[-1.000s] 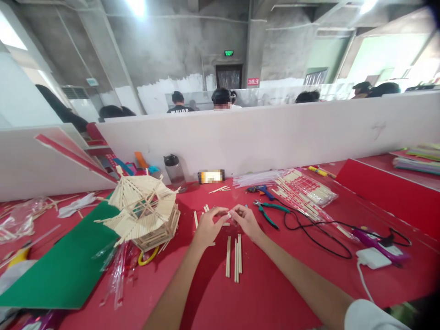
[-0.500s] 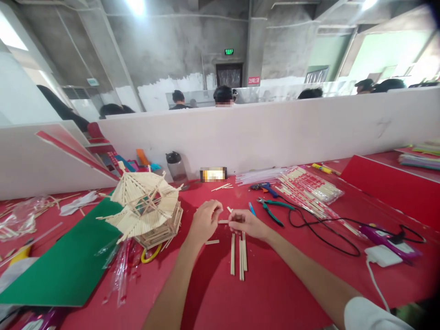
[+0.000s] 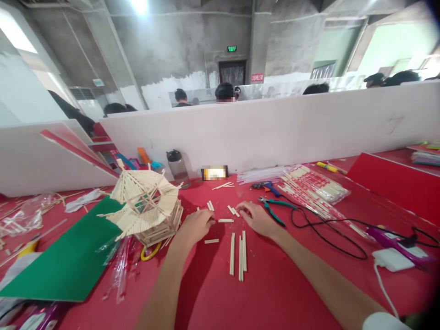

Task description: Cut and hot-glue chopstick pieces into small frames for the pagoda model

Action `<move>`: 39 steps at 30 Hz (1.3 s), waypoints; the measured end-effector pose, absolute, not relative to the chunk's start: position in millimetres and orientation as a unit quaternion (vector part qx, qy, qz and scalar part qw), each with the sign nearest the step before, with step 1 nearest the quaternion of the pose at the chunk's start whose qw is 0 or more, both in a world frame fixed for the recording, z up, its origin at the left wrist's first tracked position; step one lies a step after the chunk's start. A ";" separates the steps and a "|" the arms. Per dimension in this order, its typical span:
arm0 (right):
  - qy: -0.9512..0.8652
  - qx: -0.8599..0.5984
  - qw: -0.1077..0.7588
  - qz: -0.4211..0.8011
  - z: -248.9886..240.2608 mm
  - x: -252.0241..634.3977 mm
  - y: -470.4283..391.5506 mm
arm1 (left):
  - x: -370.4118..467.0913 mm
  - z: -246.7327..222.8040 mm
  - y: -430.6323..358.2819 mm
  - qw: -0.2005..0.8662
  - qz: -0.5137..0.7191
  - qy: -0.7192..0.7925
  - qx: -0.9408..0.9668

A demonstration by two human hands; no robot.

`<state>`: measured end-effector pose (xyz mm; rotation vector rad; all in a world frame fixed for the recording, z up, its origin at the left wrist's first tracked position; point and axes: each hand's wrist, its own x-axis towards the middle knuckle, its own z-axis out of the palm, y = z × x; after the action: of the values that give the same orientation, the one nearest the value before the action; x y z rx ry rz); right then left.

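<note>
While both forearms reach forward over the red table (image 3: 220,302), angled inward from the lower corners, the hands stand apart with a strip of tabletop between them. Left hand (image 3: 197,225): back upward, wrist low, fingers curled under, tips pointing right; from where I stand I cannot tell whether they have hold of anything. Right hand (image 3: 257,219): fingers loosely bent and partly spread, tips pointing left, no stick seen in their grasp; they hover or rest just beside a slanted pair of short sticks (image 3: 233,211), contact unclear. A short crosswise piece (image 3: 226,221) lies on the table between the hands, apart from the right, its end close to the left fingertips. Nearer the body, long sticks (image 3: 240,256) lie lengthwise in two groups. Stick-built model (image 3: 147,206) left of the left hand; green-handled pliers (image 3: 273,213) beyond the right wrist.
</note>
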<state>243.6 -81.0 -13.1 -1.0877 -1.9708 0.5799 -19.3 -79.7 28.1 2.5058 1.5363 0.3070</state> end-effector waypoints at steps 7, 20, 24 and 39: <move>-0.851 -0.411 0.298 0.131 -24.4 228.0 -87.1 | 7.5 7.0 -77.6 0.063 0.116 0.438 0.889; -0.812 -0.411 0.379 0.168 -13.5 235.6 -85.4 | 27.2 6.6 -84.4 0.118 0.291 0.386 0.867; -0.801 -0.387 0.427 0.161 -9.5 238.9 -86.1 | 30.6 8.4 -87.4 0.128 0.336 0.378 0.853; -0.765 -0.365 0.502 0.172 -3.4 240.0 -90.5 | 30.5 17.2 -91.5 0.159 0.393 0.350 0.835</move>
<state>240.0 -90.5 -3.4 -0.8827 -1.8488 0.4157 30.5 -91.5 17.2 2.3875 0.9998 1.1235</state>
